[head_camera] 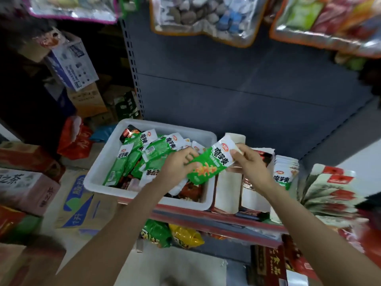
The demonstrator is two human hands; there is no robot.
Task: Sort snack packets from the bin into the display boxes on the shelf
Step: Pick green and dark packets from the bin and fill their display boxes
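A white plastic bin [99, 172] sits on the shelf, holding several green-and-white snack packets [132, 159] and some darker ones. Over the bin's right rim both hands hold one green-and-white packet [212, 164]. My left hand [177, 164] grips its lower green end. My right hand [249, 162] pinches its white top end. Right of the bin stand open white display boxes [228, 188]. One box further right holds upright green-and-white packets [283, 176].
Red-and-white packets [334, 188] fan out at the far right of the shelf. Green and yellow bags [171, 234] lie on the shelf below. Cardboard cartons [82, 207] are stacked on the floor to the left. Large snack bags [202, 19] hang overhead.
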